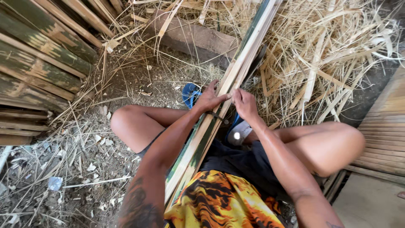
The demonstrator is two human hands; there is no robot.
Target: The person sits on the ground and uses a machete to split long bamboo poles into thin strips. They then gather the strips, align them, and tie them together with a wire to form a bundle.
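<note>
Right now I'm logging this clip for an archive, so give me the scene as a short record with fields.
Setting: dirt ground, person seated, knees apart
Left hand: grips the bamboo strips
Right hand: grips the same strips, beside the left
Strips: long, split, running between the knees
Left of person: stacked bamboo slats
Right of strips: pile of pale shavings
Clothing: flame-patterned shirt

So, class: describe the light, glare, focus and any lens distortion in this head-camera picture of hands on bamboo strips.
Head view: soft, even daylight, no hard shadows; pale shavings near glare at upper right; hands and bamboo strips sharp; wide-angle stretch bends the edges.
</note>
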